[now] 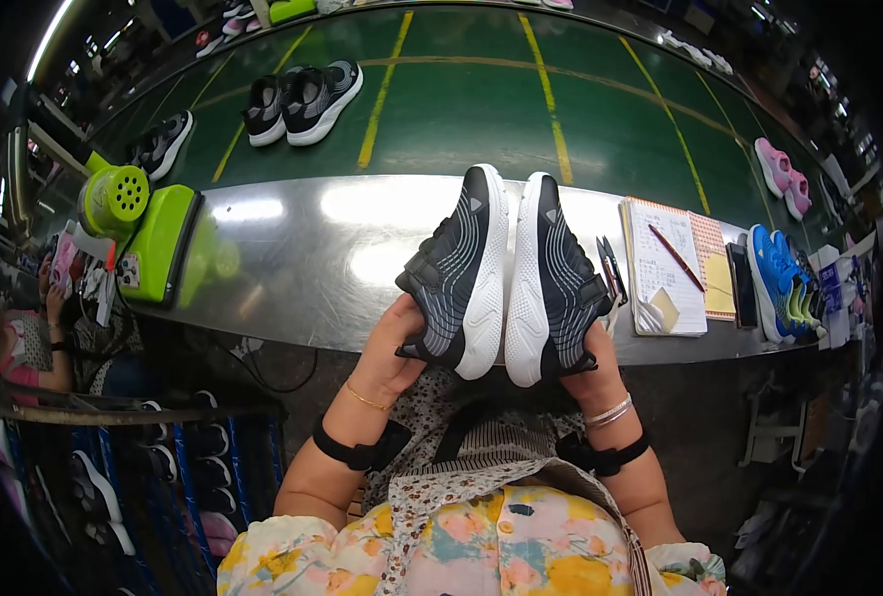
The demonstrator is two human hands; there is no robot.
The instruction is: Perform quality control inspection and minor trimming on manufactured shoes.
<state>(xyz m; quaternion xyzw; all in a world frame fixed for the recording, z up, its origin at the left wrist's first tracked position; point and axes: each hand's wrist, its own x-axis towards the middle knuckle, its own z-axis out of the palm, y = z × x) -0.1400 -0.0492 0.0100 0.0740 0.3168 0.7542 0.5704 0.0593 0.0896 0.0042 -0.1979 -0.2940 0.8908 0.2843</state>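
Observation:
Two black sneakers with grey wavy lines and white soles are held up over the near edge of the metal table (pixel 292 288). My left hand (pixel 394 343) grips the left sneaker (pixel 451 278) around its heel. In my right hand (pixel 592 363) is the right sneaker (pixel 561 283), also held at the heel end. The toes point away from me, and the white soles face each other with a narrow gap between them. My fingers are partly hidden behind the shoes.
A green belt (pixel 461 109) with yellow lines runs beyond the table, carrying black sneakers (pixel 312 104) and pink shoes (pixel 782 177). At right lie tweezers (pixel 612 268), a notebook (pixel 670 298), a pen (pixel 677 258) and blue sneakers (pixel 777 283). A green machine (pixel 158 248) stands left, above a shoe rack (pixel 178 477).

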